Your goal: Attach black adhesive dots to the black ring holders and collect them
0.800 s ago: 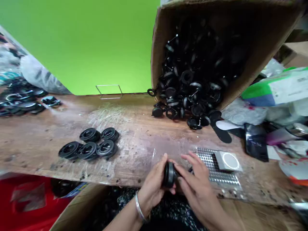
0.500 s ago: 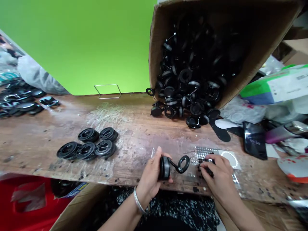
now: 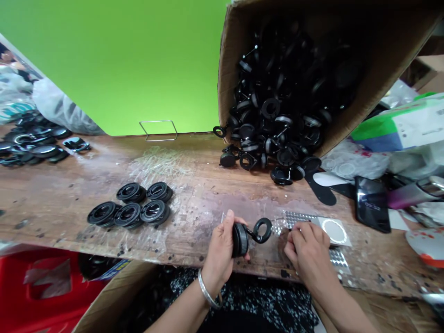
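My left hand (image 3: 222, 245) is closed around a black round mount (image 3: 240, 240) with a ribbed edge. From the mount, a short hinged arm carries a black ring (image 3: 262, 230), which points toward my right hand. My right hand (image 3: 307, 247) has its fingertips pressed together low over the table; whatever they pinch is hidden. Beneath and beside it lies a clear sheet of small round dots (image 3: 338, 259), partly covered by the hand. A white card with a pale ring (image 3: 333, 231) rests just right of my fingers.
Several black round bases (image 3: 155, 211) sit grouped on the wooden table (image 3: 194, 185) at left. A tipped cardboard box (image 3: 224, 69) spills similar mounts (image 3: 282, 175) at the back. A phone (image 3: 372, 203) lies at right. A red bin (image 3: 21, 296) stands below the front edge.
My right fingers have drawn together and turned over the dot sheet, hiding the small black pieces seen there before. My left hand still holds the mount, nearly unmoved. The view has shifted slightly.
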Demonstrator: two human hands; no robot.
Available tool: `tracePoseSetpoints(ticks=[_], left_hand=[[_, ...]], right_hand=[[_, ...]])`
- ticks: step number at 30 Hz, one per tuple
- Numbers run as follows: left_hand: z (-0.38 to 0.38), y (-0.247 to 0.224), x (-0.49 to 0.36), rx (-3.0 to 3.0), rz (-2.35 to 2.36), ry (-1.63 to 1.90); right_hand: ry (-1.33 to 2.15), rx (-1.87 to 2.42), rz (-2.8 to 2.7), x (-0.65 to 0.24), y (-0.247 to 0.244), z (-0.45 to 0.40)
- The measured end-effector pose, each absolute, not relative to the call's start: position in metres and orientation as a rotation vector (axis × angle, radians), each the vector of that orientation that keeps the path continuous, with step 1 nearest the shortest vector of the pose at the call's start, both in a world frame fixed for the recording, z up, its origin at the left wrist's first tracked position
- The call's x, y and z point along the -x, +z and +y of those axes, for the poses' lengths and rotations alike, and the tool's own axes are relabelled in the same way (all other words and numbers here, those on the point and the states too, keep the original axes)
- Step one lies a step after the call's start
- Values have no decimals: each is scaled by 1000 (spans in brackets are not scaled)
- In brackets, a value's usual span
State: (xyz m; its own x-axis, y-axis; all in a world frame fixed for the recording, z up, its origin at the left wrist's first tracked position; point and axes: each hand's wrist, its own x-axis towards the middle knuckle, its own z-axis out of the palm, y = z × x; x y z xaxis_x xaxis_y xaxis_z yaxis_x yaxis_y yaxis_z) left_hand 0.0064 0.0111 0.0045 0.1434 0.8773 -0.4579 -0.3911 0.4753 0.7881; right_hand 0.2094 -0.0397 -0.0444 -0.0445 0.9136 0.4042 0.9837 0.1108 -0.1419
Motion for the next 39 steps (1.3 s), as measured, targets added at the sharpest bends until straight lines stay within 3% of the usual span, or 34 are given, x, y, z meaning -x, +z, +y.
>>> tracePoseSetpoints(ticks=[9, 19, 27, 34, 39], left_hand=[[3, 3, -9, -662, 1095, 988], [-2, 2, -6, -622, 1098, 989], [11, -1, 0, -396, 1112, 998], [13, 9, -1, -160, 971, 864], [3, 18, 2, -782, 1035, 954]], right_hand=[[-130, 1488, -1777, -152, -4, -41], [-40, 1576, -1816, -132, -8, -45], [-248, 1546, -2116, -132, -23, -61], [546, 1535, -1611, -155, -21, -50], [1074, 1467, -1225, -170, -16, -43]])
